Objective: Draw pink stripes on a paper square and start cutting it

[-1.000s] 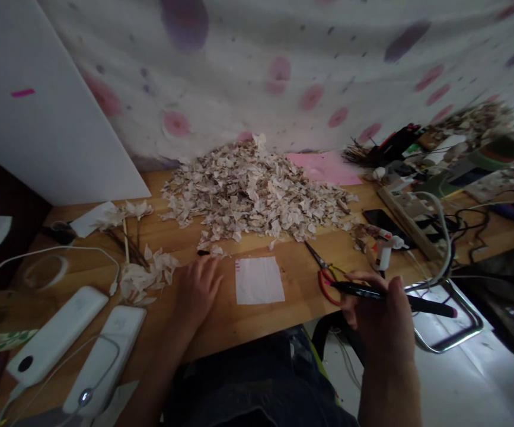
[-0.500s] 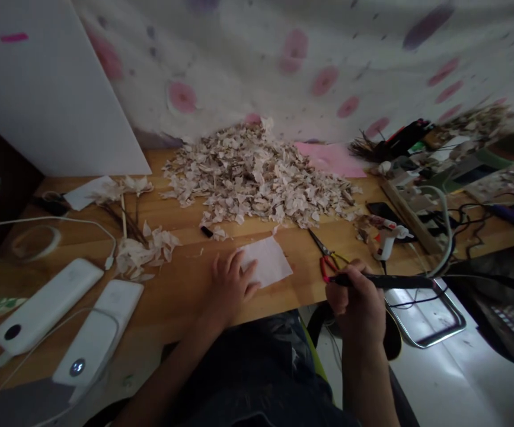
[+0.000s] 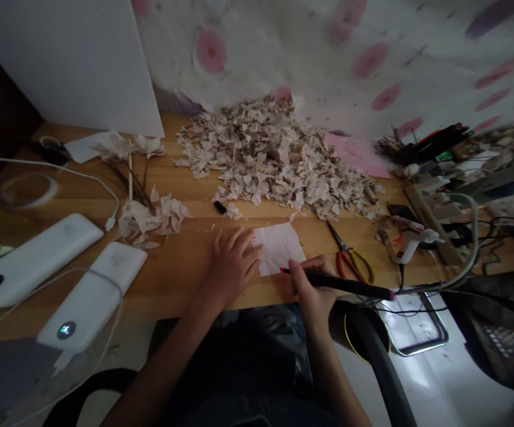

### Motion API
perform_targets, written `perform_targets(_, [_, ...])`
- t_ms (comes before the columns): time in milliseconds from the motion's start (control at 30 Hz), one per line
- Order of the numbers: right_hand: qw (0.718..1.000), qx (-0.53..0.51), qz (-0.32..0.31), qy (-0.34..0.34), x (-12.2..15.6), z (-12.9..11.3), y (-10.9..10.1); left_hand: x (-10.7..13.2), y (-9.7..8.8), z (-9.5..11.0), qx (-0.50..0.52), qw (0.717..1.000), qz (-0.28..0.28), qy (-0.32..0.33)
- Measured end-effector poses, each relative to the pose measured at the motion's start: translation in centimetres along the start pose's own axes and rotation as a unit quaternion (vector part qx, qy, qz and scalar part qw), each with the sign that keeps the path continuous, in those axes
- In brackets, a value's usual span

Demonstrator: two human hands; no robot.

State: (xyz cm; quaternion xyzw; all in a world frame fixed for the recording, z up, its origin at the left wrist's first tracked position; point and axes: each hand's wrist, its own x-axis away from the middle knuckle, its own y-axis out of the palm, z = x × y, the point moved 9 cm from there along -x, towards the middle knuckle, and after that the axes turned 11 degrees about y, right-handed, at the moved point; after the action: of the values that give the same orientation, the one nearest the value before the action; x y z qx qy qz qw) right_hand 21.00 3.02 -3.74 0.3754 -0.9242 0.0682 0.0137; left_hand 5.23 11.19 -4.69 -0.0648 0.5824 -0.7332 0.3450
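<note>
A small piece of white paper [image 3: 278, 246] lies on the wooden table near its front edge, with small red marks by its left side. My left hand [image 3: 232, 261] rests flat, fingers spread, its fingertips at the paper's left edge. In my right hand [image 3: 314, 290] is a black marker [image 3: 345, 283] with a red tip, held like a pen. Its tip is at the paper's lower edge; whether it touches cannot be made out. A black marker cap [image 3: 220, 207] lies behind the paper. Red-and-yellow-handled pliers [image 3: 350, 258] lie to the right.
A large heap of pale dried petals [image 3: 274, 157] fills the table's back middle. Petal flowers on stems [image 3: 143, 216] and two white power banks [image 3: 92, 296] with cables are at left. A white glue gun [image 3: 412, 244] stands at right, near a cluttered wooden-edged box [image 3: 432, 222].
My right hand has brought the marker left, from beside the pliers to the paper's lower edge. My left hand stays by the paper. The whole view has shifted.
</note>
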Motion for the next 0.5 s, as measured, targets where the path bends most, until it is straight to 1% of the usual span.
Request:
perform_targets(100, [0.998, 0.055, 0.013, -0.022, 0.5, 0.9, 0.9, 0.0, -0.4, 0.0, 0.006, 1.000, 0.017, -0.003])
perform_targets(167, [0.995, 0.080, 0.026, -0.044, 0.8, 1.0, 1.2, 0.1, -0.5, -0.1, 0.015, 1.000, 0.015, 0.001])
perform_targets(300, [0.986, 0.129, 0.045, -0.092, 1.6, 0.6, 1.5, 0.1, -0.3, -0.1, 0.028, 1.000, -0.007, 0.007])
perform_targets(433, [0.972, 0.192, 0.032, -0.133, 2.5, 0.3, 1.8, -0.4, 0.1, 0.2, 0.025, 0.999, -0.034, 0.005])
perform_targets(500, [0.963, 0.220, 0.030, -0.152, 2.8, 0.2, 1.9, -0.7, 0.2, 0.3, 0.018, 0.999, -0.039, 0.006])
